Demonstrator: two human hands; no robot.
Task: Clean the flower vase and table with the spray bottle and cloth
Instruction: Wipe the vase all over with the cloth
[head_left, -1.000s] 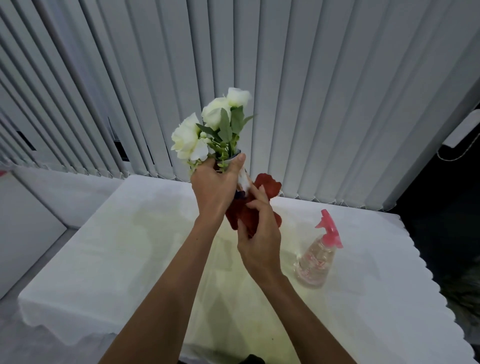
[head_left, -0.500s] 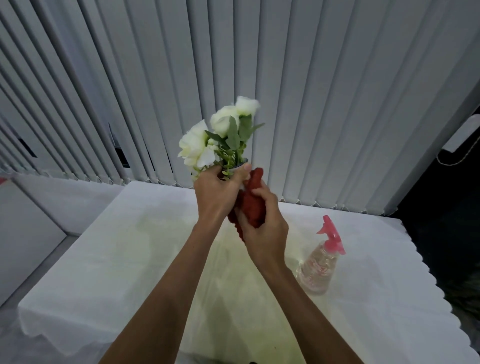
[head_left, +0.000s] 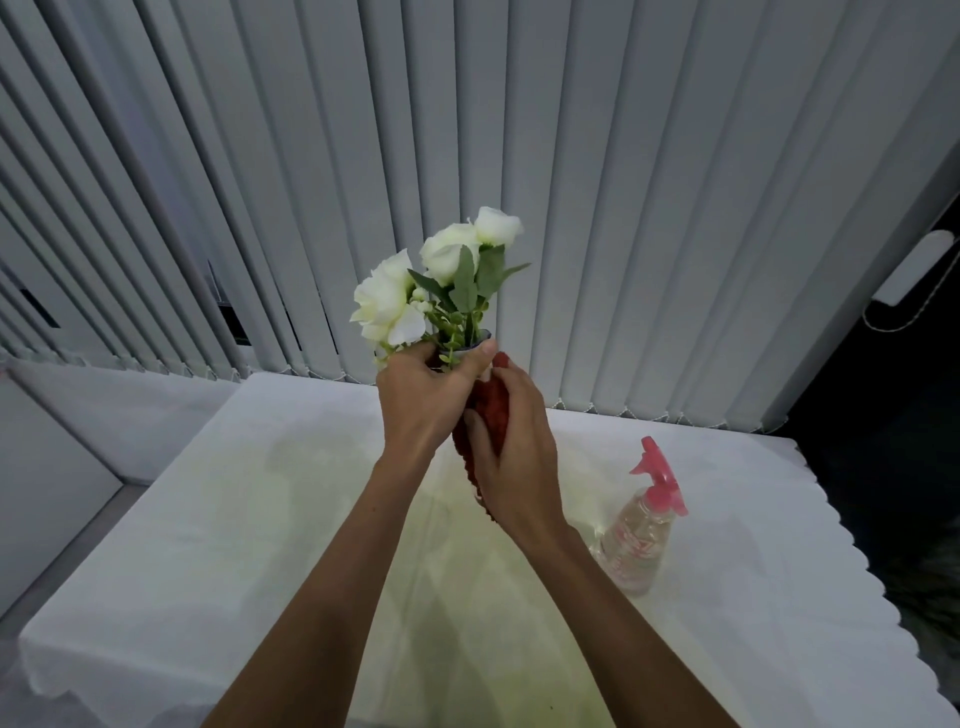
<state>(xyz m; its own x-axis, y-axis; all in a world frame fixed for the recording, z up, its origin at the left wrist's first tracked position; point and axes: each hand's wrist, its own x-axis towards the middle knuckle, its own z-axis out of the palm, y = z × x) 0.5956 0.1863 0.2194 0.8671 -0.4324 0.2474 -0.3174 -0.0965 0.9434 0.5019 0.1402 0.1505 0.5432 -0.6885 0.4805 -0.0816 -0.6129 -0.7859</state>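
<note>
I hold the flower vase (head_left: 480, 339) up above the table (head_left: 218, 530); only its rim shows under white roses and green leaves (head_left: 441, 291). My left hand (head_left: 423, 400) grips the vase near its top. My right hand (head_left: 511, 449) presses a red cloth (head_left: 491, 410) around the vase body, which is hidden by the cloth and both hands. The clear spray bottle (head_left: 641, 540) with a pink trigger head stands on the table to the right, apart from my hands.
The table wears a white cloth with a scalloped edge (head_left: 748, 561) on the right. Grey vertical blinds (head_left: 623, 208) hang close behind it. A low grey ledge (head_left: 104, 410) runs at the left. A dark gap lies past the right edge.
My right hand has closed the red cloth around the vase and slid up it. The vase and flowers have shifted slightly right and toward me.
</note>
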